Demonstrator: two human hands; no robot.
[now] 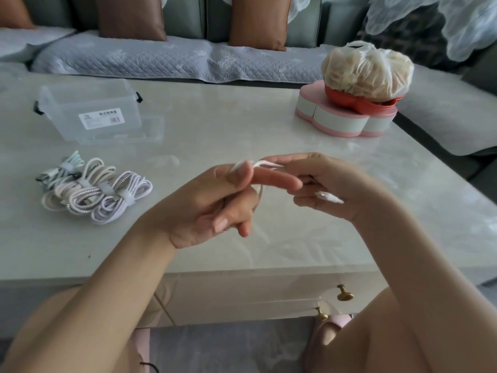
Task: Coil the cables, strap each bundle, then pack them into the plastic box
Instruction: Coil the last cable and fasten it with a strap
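right of the box point(91, 111), on its near side: white cable point(269, 164), held aloft, long axis left to right between the hands. left hand point(212, 203) pinches one part; right hand point(322, 184) curls round the plug end. strapped bundles point(94, 192) just before the box, nearer the left hand.

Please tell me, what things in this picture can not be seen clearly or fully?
Head view, white cable: motion blur, the left hand and the right hand hide most of it; its length is unknown.
Head view, label on the plastic box: print too small to read.
Head view, strapped bundles: they overlap, so their count is unclear.
Head view, plastic bag: its cloudy film blurs the contents.
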